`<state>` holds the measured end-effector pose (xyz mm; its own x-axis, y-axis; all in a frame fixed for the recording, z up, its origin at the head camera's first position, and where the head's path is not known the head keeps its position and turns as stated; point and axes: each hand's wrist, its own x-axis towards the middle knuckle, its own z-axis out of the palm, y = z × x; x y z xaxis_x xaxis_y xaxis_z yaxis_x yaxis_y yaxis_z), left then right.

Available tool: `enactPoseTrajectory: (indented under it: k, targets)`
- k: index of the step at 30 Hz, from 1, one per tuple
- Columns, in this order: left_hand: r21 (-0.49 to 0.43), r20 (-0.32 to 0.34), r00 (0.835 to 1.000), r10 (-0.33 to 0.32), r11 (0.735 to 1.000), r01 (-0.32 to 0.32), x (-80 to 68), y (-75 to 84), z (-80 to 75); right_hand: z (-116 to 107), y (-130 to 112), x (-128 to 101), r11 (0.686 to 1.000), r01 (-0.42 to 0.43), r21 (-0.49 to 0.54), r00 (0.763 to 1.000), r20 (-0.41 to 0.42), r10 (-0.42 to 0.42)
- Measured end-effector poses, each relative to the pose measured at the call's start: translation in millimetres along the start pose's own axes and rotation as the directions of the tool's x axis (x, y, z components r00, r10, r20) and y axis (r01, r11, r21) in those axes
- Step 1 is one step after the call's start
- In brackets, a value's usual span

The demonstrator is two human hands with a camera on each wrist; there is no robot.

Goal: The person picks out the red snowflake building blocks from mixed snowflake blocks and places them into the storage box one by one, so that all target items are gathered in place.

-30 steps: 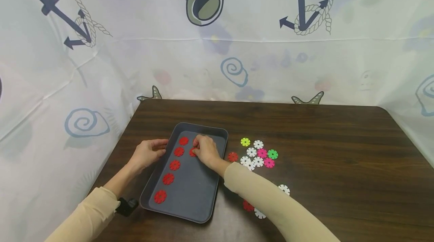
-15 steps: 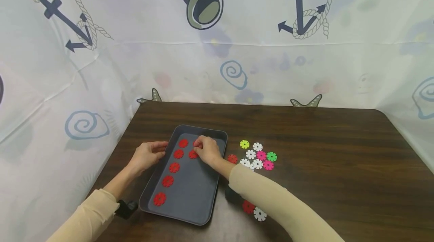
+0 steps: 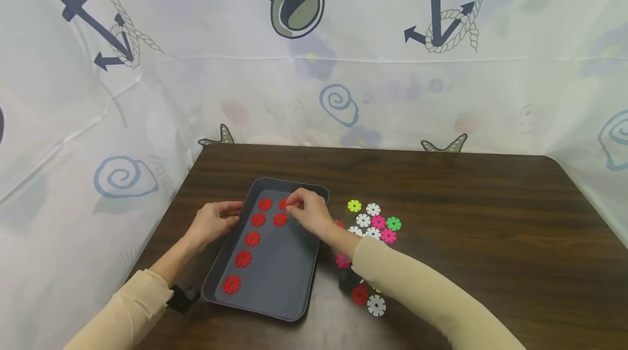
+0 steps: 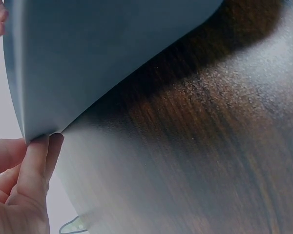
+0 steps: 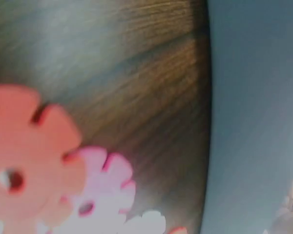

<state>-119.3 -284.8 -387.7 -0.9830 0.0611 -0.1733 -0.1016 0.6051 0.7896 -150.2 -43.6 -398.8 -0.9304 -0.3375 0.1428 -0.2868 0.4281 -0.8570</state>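
A dark grey tray [image 3: 275,279] lies on the left of the table. Red notched discs [image 3: 252,239] form a column along its left side, and two more red discs [image 3: 280,219] lie beside the upper ones. My left hand [image 3: 210,224] rests its extended fingers against the tray's left rim, also seen in the left wrist view. Over the tray's upper right, my right hand [image 3: 310,212] has curled fingertips at the edge of the top red disc of the second column, partly covering it; whether they pinch it is unclear. Only a blurred bit of this hand shows in the right wrist view.
Right of the tray lies a loose group of white discs [image 3: 363,220], pink discs [image 3: 378,222], a green disc [image 3: 394,223] and a yellow disc [image 3: 354,206]. Nearer discs, including a red one [image 3: 360,294], are partly under the right sleeve [image 3: 417,284]. A patterned cloth [image 3: 275,104] hangs behind the table.
My right hand has shifted right and slightly away from me, uncovering the second disc of the second column. That disc now lies flat in the tray. My left hand stays at the rim.
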Motion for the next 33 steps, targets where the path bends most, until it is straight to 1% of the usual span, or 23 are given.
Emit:
enactPoseTrajectory:
  k: [5,12,14,18,22,24,30,33]
  targets:
    - [0.001,-0.001,1.0,0.002,1.0,-0.002,0.9,1.0,-0.7,-17,2,-4,0.998,-0.015,0.055,1.0,0.0,0.015]
    - [0.006,0.003,1.0,0.001,1.0,-0.001,2.0,2.2,-0.9,-40,9,-13,0.997,-0.023,0.08,0.999,-0.036,0.026]
    - [0.004,0.008,1.0,0.001,1.0,-0.001,2.3,2.3,-0.9,-45,12,-15,0.996,-0.038,0.08,0.998,-0.049,0.042]
    - [0.003,0.012,1.0,0.003,1.0,-0.003,2.4,2.1,-1.2,-55,20,-20,0.99,-0.1,0.096,0.992,-0.074,0.107]
    - [0.008,0.011,1.0,0.01,1.0,-0.01,2.1,1.5,-1.6,-64,29,-25,0.984,-0.123,0.128,0.986,-0.099,0.136]
    - [0.009,0.011,1.0,0.012,1.0,-0.012,1.7,1.2,-1.6,-68,33,-27,0.984,-0.126,0.129,0.984,-0.11,0.141]
    - [0.006,0.013,1.0,0.006,1.0,-0.006,0.3,-0.3,-0.9,-78,44,-34,0.977,-0.176,0.12,0.975,-0.113,0.189]
    - [0.004,0.015,1.0,0.009,1.0,-0.009,0.6,-0.6,-0.7,-81,48,-37,0.979,-0.183,0.092,0.975,-0.114,0.193]
